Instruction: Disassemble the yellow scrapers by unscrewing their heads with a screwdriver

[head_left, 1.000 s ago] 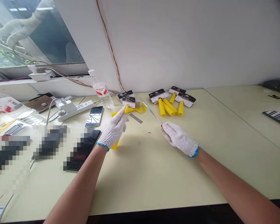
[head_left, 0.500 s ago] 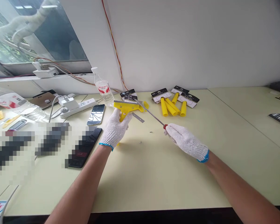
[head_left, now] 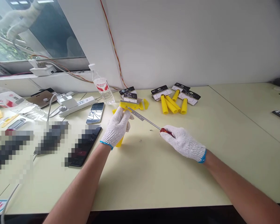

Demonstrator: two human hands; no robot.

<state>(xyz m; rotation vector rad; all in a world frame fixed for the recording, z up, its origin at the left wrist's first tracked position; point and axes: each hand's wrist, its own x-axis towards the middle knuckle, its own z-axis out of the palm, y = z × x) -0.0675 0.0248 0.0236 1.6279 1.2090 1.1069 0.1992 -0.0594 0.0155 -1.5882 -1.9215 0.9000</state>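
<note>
My left hand (head_left: 116,127), in a white knit glove, is closed around a yellow scraper (head_left: 132,106) with a metal blade along its top edge. My gloved right hand (head_left: 182,141) grips the red handle of a screwdriver (head_left: 151,124). The screwdriver's shaft points up and left, its tip at or very near a screw on the scraper's face. A loose flat metal blade (head_left: 138,116) lies just behind the shaft. Two small screws, one farther back (head_left: 151,130) and one nearer (head_left: 140,141), lie on the table between my hands.
Yellow tube handles (head_left: 170,105) and black-and-white cards (head_left: 162,91) lie toward the wall. Small yellow pieces (head_left: 145,104) sit behind the scraper. A water bottle (head_left: 104,87), power strip (head_left: 80,104) and two phones, one light (head_left: 95,113) and one dark (head_left: 90,149), are at the left.
The scraper has tilted in my left hand, its yellow handle now showing below. My right hand has shifted slightly left, and the screwdriver tip has come down to the left screw on the scraper.
</note>
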